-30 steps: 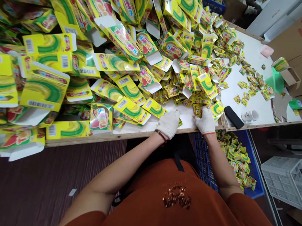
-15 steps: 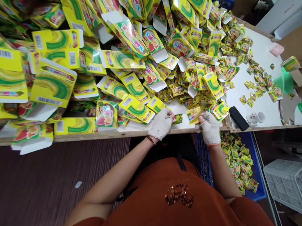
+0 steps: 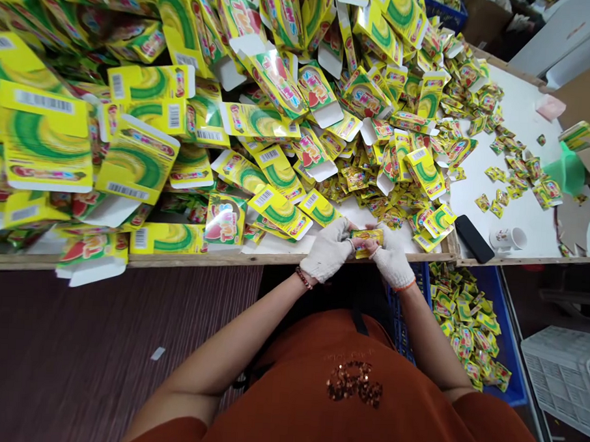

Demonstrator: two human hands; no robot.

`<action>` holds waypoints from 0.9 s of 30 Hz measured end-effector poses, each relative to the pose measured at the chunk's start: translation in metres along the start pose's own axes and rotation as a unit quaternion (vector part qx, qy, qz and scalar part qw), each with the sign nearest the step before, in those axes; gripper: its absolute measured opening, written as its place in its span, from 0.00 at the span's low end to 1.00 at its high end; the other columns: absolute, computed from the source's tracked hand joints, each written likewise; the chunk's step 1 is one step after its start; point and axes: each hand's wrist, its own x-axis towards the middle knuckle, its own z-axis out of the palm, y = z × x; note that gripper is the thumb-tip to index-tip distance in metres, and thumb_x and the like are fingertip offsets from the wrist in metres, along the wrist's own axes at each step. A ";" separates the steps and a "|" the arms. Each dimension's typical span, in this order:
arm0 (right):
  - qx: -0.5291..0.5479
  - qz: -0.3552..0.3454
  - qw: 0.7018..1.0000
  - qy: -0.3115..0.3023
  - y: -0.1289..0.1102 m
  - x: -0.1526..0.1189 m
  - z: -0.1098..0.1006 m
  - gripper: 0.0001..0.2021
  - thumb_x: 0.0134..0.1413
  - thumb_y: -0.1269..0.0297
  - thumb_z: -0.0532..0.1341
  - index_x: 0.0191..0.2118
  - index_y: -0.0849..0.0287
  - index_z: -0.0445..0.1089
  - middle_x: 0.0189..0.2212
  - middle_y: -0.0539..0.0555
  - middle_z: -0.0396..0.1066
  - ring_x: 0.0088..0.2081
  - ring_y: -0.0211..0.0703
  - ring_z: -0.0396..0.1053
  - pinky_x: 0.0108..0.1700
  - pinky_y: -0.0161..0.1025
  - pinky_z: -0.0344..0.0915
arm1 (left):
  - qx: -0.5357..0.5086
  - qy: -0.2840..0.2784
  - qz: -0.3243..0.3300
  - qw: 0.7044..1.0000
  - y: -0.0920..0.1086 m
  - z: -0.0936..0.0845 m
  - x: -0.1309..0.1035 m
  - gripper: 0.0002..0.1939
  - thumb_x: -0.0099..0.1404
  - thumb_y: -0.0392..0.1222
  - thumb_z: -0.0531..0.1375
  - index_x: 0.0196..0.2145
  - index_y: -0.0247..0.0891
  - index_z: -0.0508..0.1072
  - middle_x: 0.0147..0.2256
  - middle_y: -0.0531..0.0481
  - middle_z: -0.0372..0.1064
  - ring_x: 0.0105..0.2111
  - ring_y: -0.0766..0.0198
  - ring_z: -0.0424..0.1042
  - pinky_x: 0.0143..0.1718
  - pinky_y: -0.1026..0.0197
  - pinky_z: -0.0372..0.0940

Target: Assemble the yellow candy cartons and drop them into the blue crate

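Note:
My left hand [image 3: 327, 252], in a white fingertip-less glove, is closed on small shiny yellow candy packets [image 3: 368, 236] at the table's front edge. From the other side my right hand [image 3: 394, 258], gloved likewise, grips the same packets, so both hands almost meet. Fingers partly cover the packets, and how many there are I cannot tell. Just beyond my hands lies a heap of loose candy packets [image 3: 355, 179]. A yellow-green printed box [image 3: 319, 209] lies close to my left hand, and another box [image 3: 434, 226] lies right of my right hand.
Printed boxes [image 3: 141, 159] with white flaps are piled across the left and middle of the white table [image 3: 520, 87]. A black phone [image 3: 474, 238] and a white mug [image 3: 508, 239] stand at the right. Below the edge, a blue crate [image 3: 508, 334] holds yellow packets.
My hands have come together; the packets they held apart are now between them. My right hand has moved left. The view has shifted slightly, moving the table's contents to the right.

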 end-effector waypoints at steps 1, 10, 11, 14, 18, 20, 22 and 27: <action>0.008 0.009 1.000 -0.016 0.000 0.001 -0.001 0.17 0.50 0.51 0.65 0.39 0.57 0.66 0.31 0.51 0.72 0.32 0.40 0.71 0.35 0.38 0.72 | 0.057 -0.007 0.020 0.998 0.002 -0.001 0.000 0.09 0.64 0.45 0.60 0.37 0.38 0.67 0.28 0.55 0.67 0.28 0.66 0.67 0.32 0.63 0.63; 0.078 0.101 0.989 0.073 0.008 0.000 -0.004 0.23 0.50 0.41 0.63 0.40 0.56 0.63 0.28 0.46 0.65 0.23 0.33 0.65 0.19 0.31 0.67 | 0.635 -0.069 0.239 0.731 0.026 -0.061 0.044 0.17 0.67 0.31 0.51 0.49 0.38 0.72 0.44 0.39 0.72 0.52 0.48 0.64 0.60 0.37 0.48; 0.084 0.097 0.989 0.080 0.007 0.000 -0.004 0.23 0.50 0.40 0.63 0.39 0.56 0.63 0.27 0.46 0.64 0.23 0.33 0.64 0.19 0.30 0.67 | 0.640 -0.079 0.237 0.726 0.028 -0.064 0.048 0.16 0.66 0.32 0.52 0.48 0.38 0.73 0.42 0.40 0.73 0.50 0.48 0.66 0.60 0.37 0.48; 0.086 0.077 0.987 0.113 0.003 0.001 -0.006 0.23 0.50 0.40 0.63 0.39 0.56 0.64 0.27 0.47 0.65 0.23 0.33 0.64 0.20 0.29 0.67 | 0.580 -0.108 0.219 0.777 0.031 -0.063 0.054 0.16 0.61 0.38 0.60 0.48 0.39 0.73 0.44 0.41 0.73 0.48 0.49 0.69 0.57 0.45 0.55; 0.136 0.093 0.975 0.153 0.002 0.007 -0.015 0.25 0.46 0.39 0.65 0.41 0.54 0.64 0.30 0.47 0.67 0.24 0.32 0.66 0.21 0.28 0.67 | 0.386 -0.181 0.120 0.896 0.028 -0.052 0.057 0.16 0.67 0.48 0.56 0.48 0.43 0.75 0.42 0.49 0.76 0.40 0.57 0.73 0.42 0.60 0.63; 0.158 0.100 0.968 0.169 0.004 0.010 -0.019 0.24 0.46 0.40 0.65 0.39 0.54 0.63 0.28 0.45 0.65 0.23 0.31 0.64 0.20 0.27 0.64 | 0.366 -0.206 0.080 0.904 0.023 -0.047 0.062 0.16 0.69 0.51 0.53 0.43 0.42 0.76 0.36 0.50 0.76 0.35 0.59 0.73 0.36 0.62 0.61; 0.162 0.098 0.967 0.170 0.007 0.011 -0.021 0.23 0.47 0.41 0.65 0.37 0.54 0.62 0.26 0.44 0.63 0.22 0.30 0.63 0.19 0.27 0.62 | 0.437 -0.160 0.069 0.883 0.020 -0.043 0.066 0.15 0.69 0.50 0.54 0.41 0.40 0.76 0.34 0.48 0.75 0.34 0.58 0.73 0.34 0.61 0.60; 0.096 0.088 0.976 0.173 0.019 0.008 -0.022 0.21 0.51 0.42 0.63 0.35 0.55 0.62 0.23 0.44 0.62 0.19 0.30 0.58 0.17 0.28 0.57 | 0.568 -0.050 0.166 0.805 0.018 -0.030 0.054 0.29 0.62 0.57 0.62 0.54 0.37 0.69 0.47 0.39 0.72 0.48 0.49 0.71 0.47 0.55 0.61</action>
